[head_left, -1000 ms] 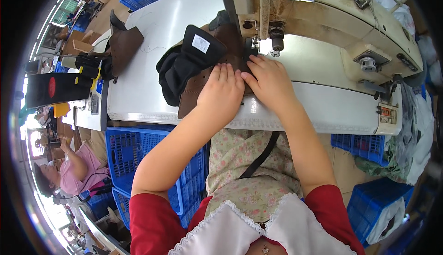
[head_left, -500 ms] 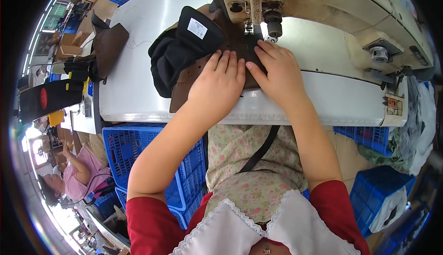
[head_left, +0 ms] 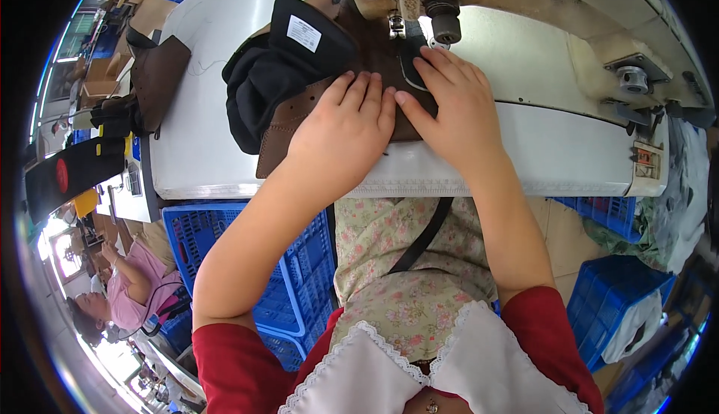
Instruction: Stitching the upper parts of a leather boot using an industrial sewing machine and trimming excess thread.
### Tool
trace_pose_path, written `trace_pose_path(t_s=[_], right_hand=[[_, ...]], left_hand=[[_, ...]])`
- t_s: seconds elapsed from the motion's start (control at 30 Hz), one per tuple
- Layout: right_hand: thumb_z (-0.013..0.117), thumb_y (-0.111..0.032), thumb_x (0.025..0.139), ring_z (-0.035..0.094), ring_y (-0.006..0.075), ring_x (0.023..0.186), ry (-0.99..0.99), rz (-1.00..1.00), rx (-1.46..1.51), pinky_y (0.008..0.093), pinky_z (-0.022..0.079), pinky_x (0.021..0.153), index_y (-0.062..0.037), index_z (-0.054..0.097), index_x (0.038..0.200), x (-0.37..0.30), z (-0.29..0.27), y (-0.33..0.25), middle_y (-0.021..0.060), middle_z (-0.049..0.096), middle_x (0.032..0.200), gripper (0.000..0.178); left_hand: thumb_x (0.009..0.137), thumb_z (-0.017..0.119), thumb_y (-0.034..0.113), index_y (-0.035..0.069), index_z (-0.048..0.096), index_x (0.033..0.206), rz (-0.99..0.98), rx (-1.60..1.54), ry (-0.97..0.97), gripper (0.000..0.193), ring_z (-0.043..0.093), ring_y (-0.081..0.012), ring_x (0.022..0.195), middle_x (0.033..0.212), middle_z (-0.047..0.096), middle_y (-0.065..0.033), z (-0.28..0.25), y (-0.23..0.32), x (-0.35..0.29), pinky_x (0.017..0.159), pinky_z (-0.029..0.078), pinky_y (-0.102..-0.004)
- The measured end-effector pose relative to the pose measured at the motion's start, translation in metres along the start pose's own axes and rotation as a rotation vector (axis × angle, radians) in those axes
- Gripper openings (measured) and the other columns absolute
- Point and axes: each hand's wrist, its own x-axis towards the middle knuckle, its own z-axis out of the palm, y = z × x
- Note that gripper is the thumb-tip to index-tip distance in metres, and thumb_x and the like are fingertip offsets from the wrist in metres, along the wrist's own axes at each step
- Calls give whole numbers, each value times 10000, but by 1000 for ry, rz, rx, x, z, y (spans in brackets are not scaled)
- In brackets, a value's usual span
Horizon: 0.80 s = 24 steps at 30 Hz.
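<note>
A sewing workshop with several work stations

This is a sewing workshop, apparently a factory floor. A heavy, worn industrial sewing machine (head_left: 569, 2) stands on a white table (head_left: 195, 129), with a brown, leather-like piece (head_left: 292, 111) with punched holes lying at its needle end. A similar brown piece (head_left: 161, 77) sits at the left edge. Blue plastic crates (head_left: 311, 264) stand below and around, and cardboard boxes (head_left: 101, 88) lie farther off. To the left, a person in pink (head_left: 138, 287) sits near another white table (head_left: 133, 206).
</note>
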Motion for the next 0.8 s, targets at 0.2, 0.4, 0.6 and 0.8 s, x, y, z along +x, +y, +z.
trace_pose_path(t_s=[0.2,0.4,0.6,0.8], right_hand=[[685,-280,842,563,334,1205,-24,-4,67,441,428,1022,19,689,1073,-1,1,2,156,646,1234,378],[645,-210,858,553,314,1219,-58,-67,3,440,423,1034,6,683,1115,-2,1,4,148,642,1244,338],[616,-157,846,559,303,1204,-104,-106,-3,429,426,1029,-69,704,1132,-5,2,-2,137,634,1266,312],[614,-116,840,525,307,1255,-141,-41,12,437,418,1022,-140,700,1182,-7,0,4,105,610,1319,354]], left_hand=[[830,540,143,-51,579,1243,-12,16,28,458,557,-319,1242,1300,600,-222,3,5,1,1111,377,-424],[821,545,130,-58,570,1259,-27,70,33,478,560,-310,1239,1297,601,-220,6,11,4,1110,382,-413],[775,598,150,-76,557,1263,-31,80,10,540,552,-326,1244,1302,596,-220,4,10,3,1111,377,-414],[793,630,139,-8,651,1197,21,-735,-69,430,660,-302,1081,1160,686,-174,-74,1,2,994,483,-421]])
